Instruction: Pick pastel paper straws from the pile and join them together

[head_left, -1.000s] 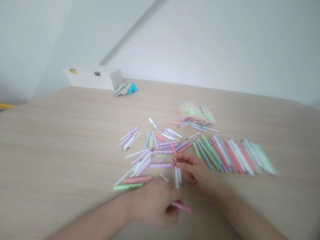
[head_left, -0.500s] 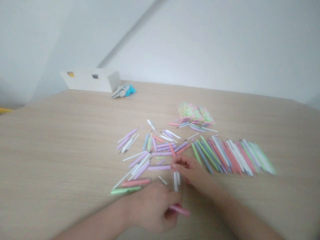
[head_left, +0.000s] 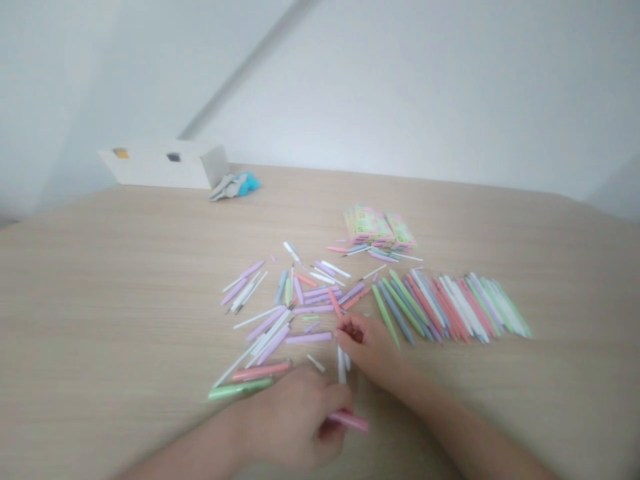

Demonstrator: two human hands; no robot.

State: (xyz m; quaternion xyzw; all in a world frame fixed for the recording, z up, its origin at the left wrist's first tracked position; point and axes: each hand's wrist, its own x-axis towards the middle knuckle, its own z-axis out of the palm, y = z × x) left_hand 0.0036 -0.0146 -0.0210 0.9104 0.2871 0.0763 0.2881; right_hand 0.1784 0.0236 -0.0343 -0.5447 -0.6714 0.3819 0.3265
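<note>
At the bottom centre, my left hand point(head_left: 305, 420) is wrapped round a pink pen part point(head_left: 350, 421), whose end sticks out to the right. My right hand point(head_left: 367, 343), above and to the right of it, has its fingertips pinched at the lower end of a red pen part point(head_left: 335, 302); whether it grips this part is blurred. White pen parts point(head_left: 342, 365) lie just below those fingertips. Left of my hands are a red pen point(head_left: 261, 371), a green pen point(head_left: 240, 389) and scattered purple and white parts point(head_left: 309, 338).
A row of coloured pens point(head_left: 450, 307) lies on the right of the wooden table point(head_left: 125, 267). Stacked pink and green packets point(head_left: 373, 225) stand behind the parts. At the back left are a white box point(head_left: 160, 167) and a crumpled grey and blue item point(head_left: 235, 186).
The view has shifted, so the table's contents appear slightly further left. Both hands keep nearly the same pose, and the pink part is still in my left hand.
</note>
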